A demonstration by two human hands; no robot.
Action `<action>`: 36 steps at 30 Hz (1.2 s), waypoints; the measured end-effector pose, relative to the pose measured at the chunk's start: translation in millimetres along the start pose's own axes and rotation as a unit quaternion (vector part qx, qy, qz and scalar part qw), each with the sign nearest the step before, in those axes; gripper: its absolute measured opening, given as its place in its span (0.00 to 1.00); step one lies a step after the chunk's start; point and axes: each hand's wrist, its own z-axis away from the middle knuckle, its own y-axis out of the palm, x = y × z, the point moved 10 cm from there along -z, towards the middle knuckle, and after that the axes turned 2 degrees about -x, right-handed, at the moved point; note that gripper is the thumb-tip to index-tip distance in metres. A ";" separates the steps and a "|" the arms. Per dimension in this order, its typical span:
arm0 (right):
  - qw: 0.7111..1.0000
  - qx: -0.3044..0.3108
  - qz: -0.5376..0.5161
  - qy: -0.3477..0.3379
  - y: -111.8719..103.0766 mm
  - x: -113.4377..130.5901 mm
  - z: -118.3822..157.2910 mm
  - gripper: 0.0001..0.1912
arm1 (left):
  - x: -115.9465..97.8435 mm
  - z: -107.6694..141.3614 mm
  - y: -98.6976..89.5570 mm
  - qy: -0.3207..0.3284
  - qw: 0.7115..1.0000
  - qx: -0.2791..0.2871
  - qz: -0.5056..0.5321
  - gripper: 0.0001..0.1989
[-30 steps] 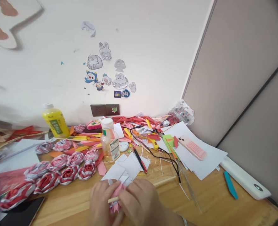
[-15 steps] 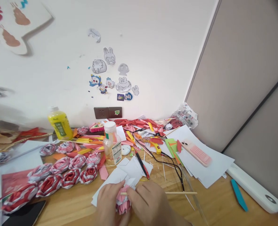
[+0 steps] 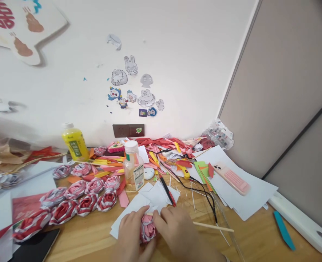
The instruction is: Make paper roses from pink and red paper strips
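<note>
Between my two hands, low in the middle of the view, is a pink and white folded paper flower. My left hand wraps its left side, thumb and fingers around it. My right hand pinches a thin wooden stick against the flower's top; the stick runs out to the right beneath that hand. White paper sheets lie just behind the hands, with a red and black pen across them.
Finished paper roses stand in rows at the left, near a dark phone. Behind are a clear jar, a yellow bottle and paper strips. Rightward lie a pink phone, black cable and teal cutter.
The flower has turned slightly between my hands, showing more of its pink folds. The stick's right end has tilted downward. The whole view has shifted a little, moving the scene to the right.
</note>
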 end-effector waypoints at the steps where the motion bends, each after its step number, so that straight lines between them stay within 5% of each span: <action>1: 1.000 0.013 -0.005 0.001 2.2 -0.7 0.2 0.09 | 0.5 -0.4 0.3 -0.001 1.000 0.004 -0.004 0.22; 8: 0.997 0.034 -0.052 0.041 13.4 -7.9 4.8 0.07 | -6.7 -5.1 2.5 0.048 0.996 0.064 -0.049 0.22; 23: 0.987 0.049 -0.145 0.044 21.0 -11.8 9.9 0.09 | -10.2 -6.6 -2.6 0.052 0.997 0.044 -0.042 0.21; 31: 0.978 0.061 -0.180 0.090 20.3 -20.1 7.8 0.19 | -14.6 -4.0 0.5 0.042 0.998 0.045 0.001 0.20; 36: 0.956 0.103 -0.237 0.141 25.6 -27.0 9.4 0.15 | -15.0 -2.6 1.1 0.039 0.998 0.047 0.010 0.20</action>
